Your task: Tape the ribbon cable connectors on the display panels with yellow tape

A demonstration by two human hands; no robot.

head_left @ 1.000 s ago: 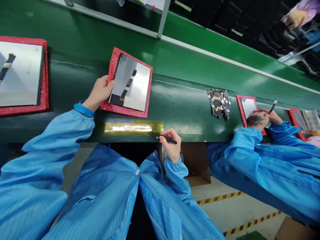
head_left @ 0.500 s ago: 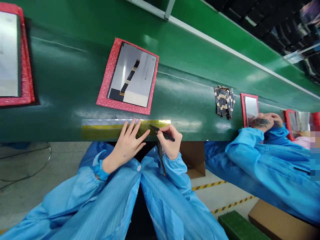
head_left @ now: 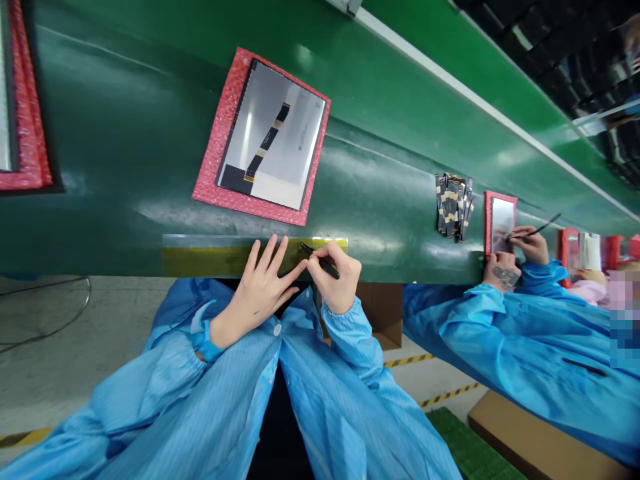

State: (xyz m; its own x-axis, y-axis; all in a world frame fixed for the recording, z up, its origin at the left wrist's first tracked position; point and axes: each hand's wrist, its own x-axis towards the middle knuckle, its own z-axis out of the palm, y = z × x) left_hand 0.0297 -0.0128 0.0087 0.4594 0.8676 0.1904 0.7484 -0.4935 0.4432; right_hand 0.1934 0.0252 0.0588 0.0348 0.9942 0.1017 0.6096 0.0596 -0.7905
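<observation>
Green surface (head_left: 125, 147): L hand (head_left: 257, 290) flat on yellow strip (head_left: 200, 259), fingers wide; R hand (head_left: 336, 280) fingers pinch black tool (head_left: 320, 261), tip on strip's end.

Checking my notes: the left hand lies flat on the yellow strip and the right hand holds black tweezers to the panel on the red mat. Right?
No: the head view shows the right hand holding black tweezers to the yellow strip, beside the left hand, not the panel.
</observation>
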